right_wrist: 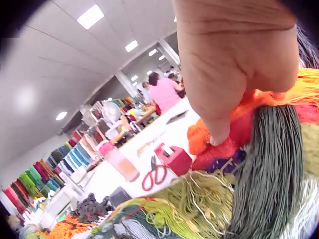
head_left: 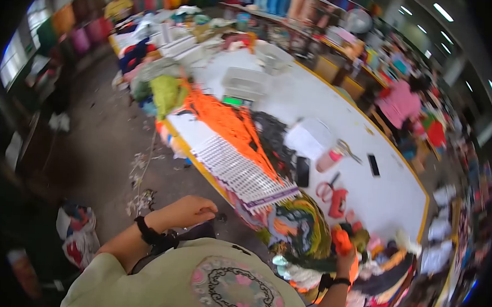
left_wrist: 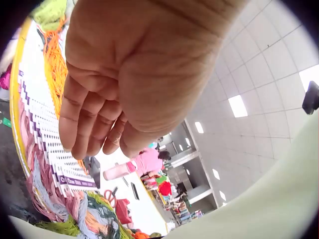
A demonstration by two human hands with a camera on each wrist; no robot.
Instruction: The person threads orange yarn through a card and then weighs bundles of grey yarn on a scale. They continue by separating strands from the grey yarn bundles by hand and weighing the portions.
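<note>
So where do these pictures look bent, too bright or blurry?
In the head view, the table has bowed edges and the corners go black; in the left wrist view, ceiling lights glare white; in the right wrist view, the distant pink-shirted person looks soft, while dark yarn shows clear strands.

See bright orange yarn [right_wrist: 306, 87], loose-stranded, bunched within fingers of right hand [right_wrist: 234, 64], showing either side; see dark green skein [right_wrist: 269, 169], strands straight, just under fingers.
</note>
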